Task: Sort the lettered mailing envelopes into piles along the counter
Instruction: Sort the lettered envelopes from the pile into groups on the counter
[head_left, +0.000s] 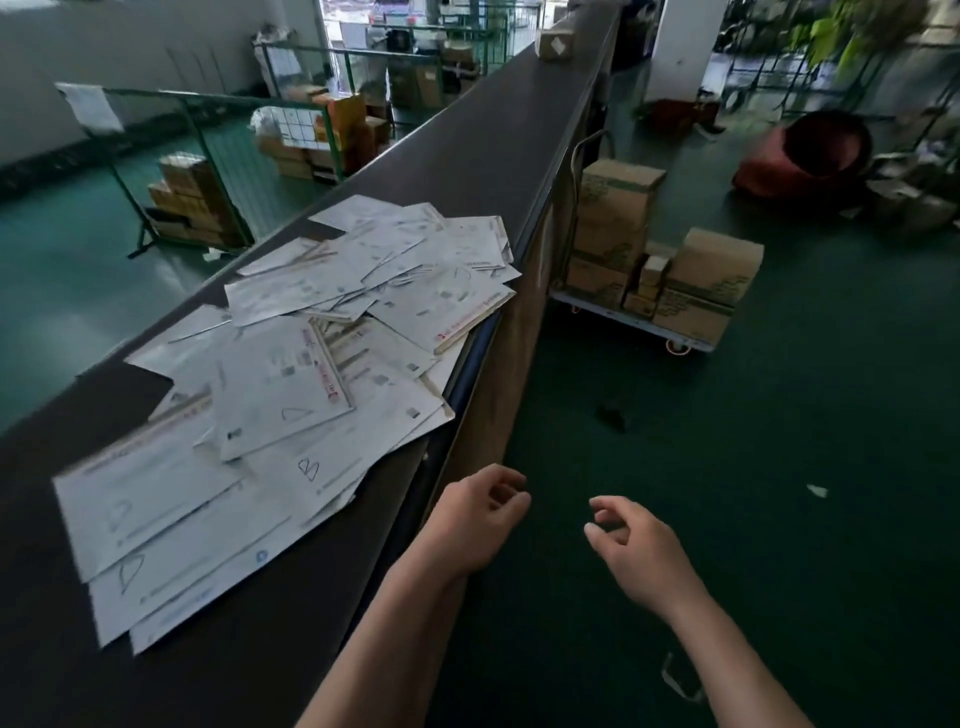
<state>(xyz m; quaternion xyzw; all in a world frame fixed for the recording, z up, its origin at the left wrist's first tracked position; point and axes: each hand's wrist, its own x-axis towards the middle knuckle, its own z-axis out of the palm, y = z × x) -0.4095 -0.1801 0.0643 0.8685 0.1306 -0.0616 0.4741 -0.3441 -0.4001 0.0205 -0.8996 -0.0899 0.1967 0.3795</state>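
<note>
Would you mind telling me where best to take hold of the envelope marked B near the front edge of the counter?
Probably by the lower right corner of the B envelope, coming in from the counter edge with the left hand, which hangs empty beside it. That corner fans out over the envelopes beneath, so fingers could slip under it. Its upper part is overlapped by the D envelope, so slide it out towards you.

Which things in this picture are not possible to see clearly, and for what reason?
- Head view: most envelopes in the heap are covered by others, so their letters are hidden.
- Head view: printed labels on the envelopes are too blurred to read; only a handwritten B and some D marks show.
- Head view: the counter is cut by the left and bottom edges.
- Head view: left hand and right hand are empty; the person's body is out of frame.
</note>
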